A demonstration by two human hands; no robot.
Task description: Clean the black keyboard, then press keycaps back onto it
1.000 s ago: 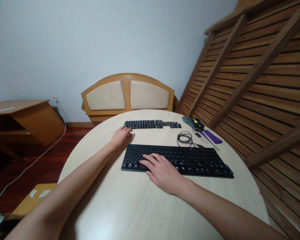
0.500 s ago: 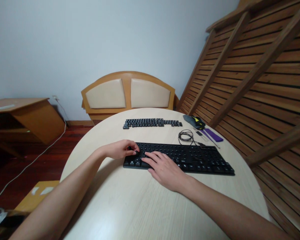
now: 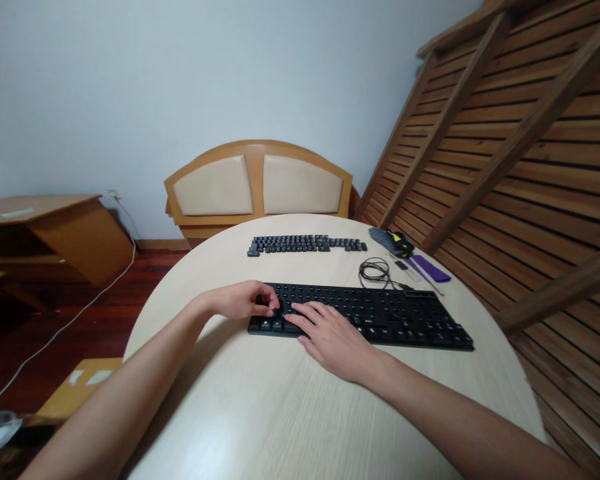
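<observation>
A black keyboard (image 3: 390, 313) lies across the middle of a round pale wooden table (image 3: 260, 407). My left hand (image 3: 240, 300) is at the keyboard's left end, fingertips pinched on a small dark keycap (image 3: 269, 307) pressed against the top-left keys. My right hand (image 3: 330, 337) lies flat on the keyboard's left part, fingers spread, holding nothing. Rows of loose black keycaps (image 3: 305, 244) lie lined up at the far side of the table.
A coiled black cable (image 3: 375, 270), a purple strip (image 3: 430, 268) and a grey pouch with a yellow-black item (image 3: 393, 241) lie at the right back. A padded chair (image 3: 260, 183) stands behind the table, a slatted wooden frame (image 3: 530, 167) leans at right, a desk (image 3: 55, 233) at left.
My left hand came back from the loose keycap rows to the keyboard's left end with a keycap pinched. My right hand stayed on the keyboard. The camera shifted slightly.
</observation>
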